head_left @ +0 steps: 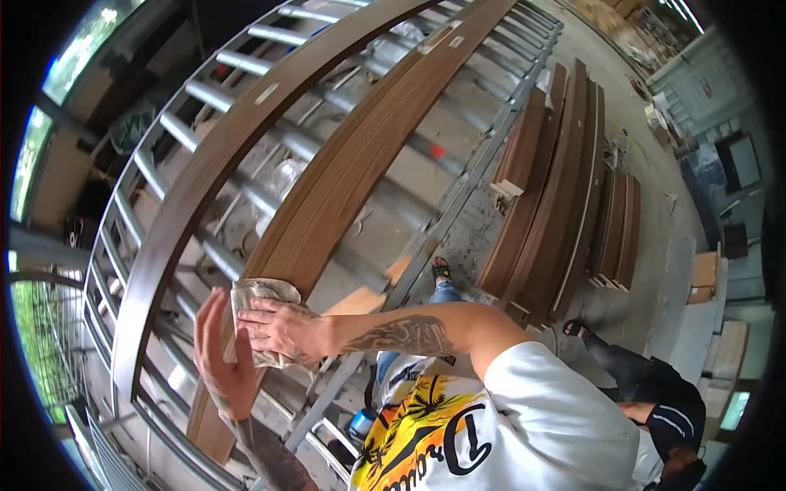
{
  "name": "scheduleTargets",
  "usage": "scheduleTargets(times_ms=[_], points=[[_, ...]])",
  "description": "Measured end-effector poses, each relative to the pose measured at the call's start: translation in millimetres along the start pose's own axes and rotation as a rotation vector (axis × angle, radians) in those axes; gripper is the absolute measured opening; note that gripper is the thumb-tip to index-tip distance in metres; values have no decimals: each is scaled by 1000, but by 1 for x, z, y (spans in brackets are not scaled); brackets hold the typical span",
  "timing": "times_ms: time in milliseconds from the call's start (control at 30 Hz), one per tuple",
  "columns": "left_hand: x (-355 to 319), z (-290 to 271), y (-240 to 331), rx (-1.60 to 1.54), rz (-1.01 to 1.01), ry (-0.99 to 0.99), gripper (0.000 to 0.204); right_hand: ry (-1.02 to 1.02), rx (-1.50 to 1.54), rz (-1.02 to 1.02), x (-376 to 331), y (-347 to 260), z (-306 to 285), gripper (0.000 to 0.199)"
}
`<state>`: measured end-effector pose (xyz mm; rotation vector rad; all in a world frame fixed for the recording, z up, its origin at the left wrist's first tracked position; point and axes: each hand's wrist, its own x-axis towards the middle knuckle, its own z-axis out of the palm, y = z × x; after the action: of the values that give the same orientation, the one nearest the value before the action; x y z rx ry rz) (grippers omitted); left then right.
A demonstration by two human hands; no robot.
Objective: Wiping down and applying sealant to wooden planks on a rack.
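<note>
A long wood-grain board (352, 155) lies lengthwise on a metal roller table (205, 94), reaching from near me to the far end. My right hand (282, 327) presses a crumpled beige cloth (255, 291) flat onto the board's near part, with my tattooed forearm reaching in from the right. My left hand (217, 360) stands upright with its palm against the board's left edge beside the cloth. Its fingers are stretched out and hold nothing.
A darker, narrower strip (196, 188) lies on the rollers left of the board. Stacks of similar brown boards (557, 188) lie on the concrete floor to the right. Another person in dark clothes (655, 393) crouches at lower right. Green foliage shows beyond a fence at far left.
</note>
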<state>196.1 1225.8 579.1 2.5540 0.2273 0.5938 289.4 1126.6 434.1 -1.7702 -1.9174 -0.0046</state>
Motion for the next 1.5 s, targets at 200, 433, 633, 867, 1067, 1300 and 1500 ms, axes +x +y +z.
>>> scheduleTargets(times_ms=[200, 433, 633, 867, 1067, 1300, 1500], points=[[45, 68, 37, 24, -127, -83, 46, 293, -207, 199, -126, 253, -157, 44], [124, 166, 79, -41, -369, -14, 48, 588, -165, 609, -316, 583, -384, 31], [306, 295, 132, 86, -255, -338, 100, 517, -218, 305, -245, 514, -347, 34], [335, 346, 108, 238, -144, -353, 127, 78, -76, 76, -217, 426, -269, 52], [353, 341, 128, 266, -238, -379, 116, 344, -378, 449, -307, 593, -384, 47], [419, 394, 128, 162, -159, -136, 49, 283, -298, 837, -349, 683, -428, 46], [475, 446, 158, 169, -244, -12, 18, 234, -534, 626, -347, 696, -426, 48]])
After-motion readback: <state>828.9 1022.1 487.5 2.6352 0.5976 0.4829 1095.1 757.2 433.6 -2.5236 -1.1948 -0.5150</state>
